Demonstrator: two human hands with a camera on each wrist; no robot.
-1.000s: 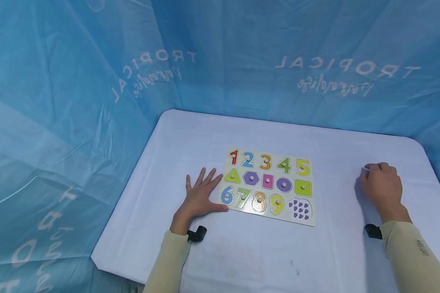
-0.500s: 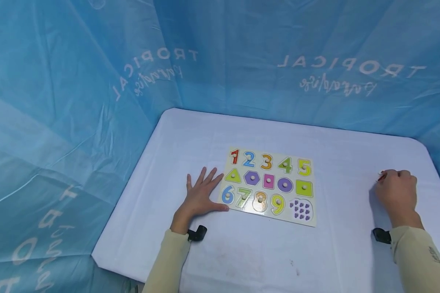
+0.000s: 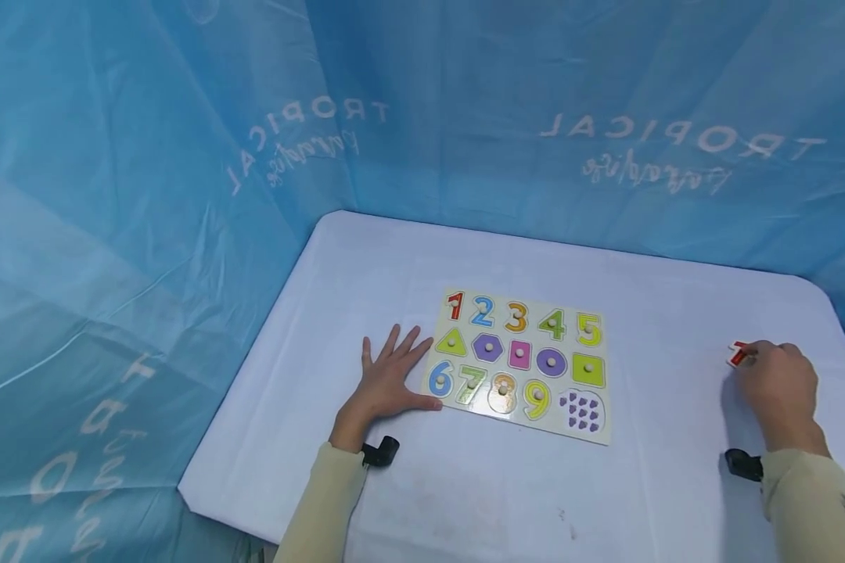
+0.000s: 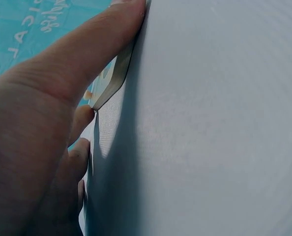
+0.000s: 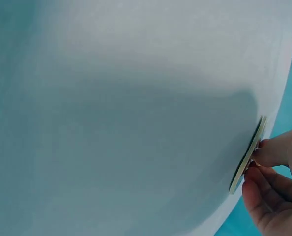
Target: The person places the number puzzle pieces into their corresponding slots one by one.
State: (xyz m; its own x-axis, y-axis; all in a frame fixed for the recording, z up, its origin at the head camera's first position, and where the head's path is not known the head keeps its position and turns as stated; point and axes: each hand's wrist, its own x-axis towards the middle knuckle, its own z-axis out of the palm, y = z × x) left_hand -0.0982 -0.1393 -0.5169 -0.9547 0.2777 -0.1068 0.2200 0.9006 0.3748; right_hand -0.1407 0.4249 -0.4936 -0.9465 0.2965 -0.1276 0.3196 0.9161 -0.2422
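A flat number puzzle board (image 3: 535,430) lies mid-table, with knobbed coloured numbers and shapes in its rows. My left hand (image 3: 386,383) is spread at its left edge, fingertips and thumb right at the border; the left wrist view shows the thumb (image 4: 102,44) along the board's edge. To the right, away from the board, my right hand (image 3: 780,387) pinches a red-and-white number puzzle piece (image 3: 736,353) that looks like a 1. In the right wrist view that thin puzzle piece (image 5: 247,157) appears edge-on between thumb and fingers, its shadow on the cloth.
A white cloth (image 3: 521,500) covers the table, which has rounded corners. Blue printed curtains (image 3: 500,156) hang behind the table and along its left side. A small black wrist camera (image 3: 382,452) sits on the left wrist, another black camera (image 3: 744,464) on the right.
My right hand has moved right and a little toward me, and the red-and-white puzzle piece has come into view at its fingertips. The left hand stays at the board's edge.
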